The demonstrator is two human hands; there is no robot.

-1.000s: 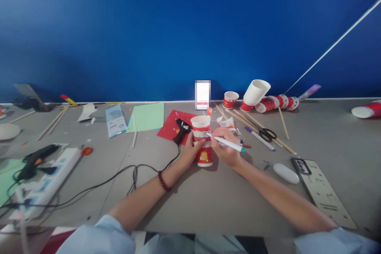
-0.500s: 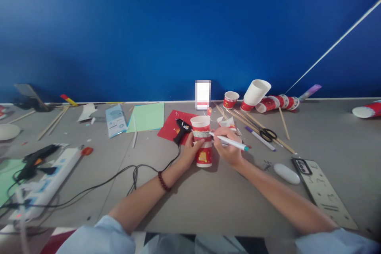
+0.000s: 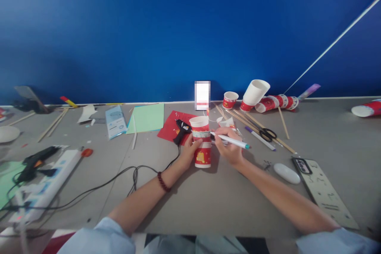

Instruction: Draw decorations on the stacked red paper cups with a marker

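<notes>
Upright at the middle of the table stand stacked red paper cups (image 3: 203,157), with a patterned pale band around the upper part and a white rim on top. My left hand (image 3: 190,151) is wrapped round their left side, its thumb across the front. In my right hand (image 3: 230,149) is a white marker (image 3: 233,141) with a teal end, held like a pen. Its tip points left, close to the cups' right edge; whether it touches cannot be told. A black glue gun (image 3: 182,131) lies on red paper (image 3: 169,124) just behind my left hand.
Scissors (image 3: 268,134), a purple-capped marker (image 3: 259,138) and wooden sticks (image 3: 248,121) lie to the right, with a phone (image 3: 324,192) and a white mouse (image 3: 286,173) nearer. More cups (image 3: 256,93) stand by the blue wall. Cords run left to a power strip (image 3: 49,188).
The marker's tip has drawn slightly away from the cups, with my right hand shifted a little right. The cups appear turned or tilted slightly left in my left hand.
</notes>
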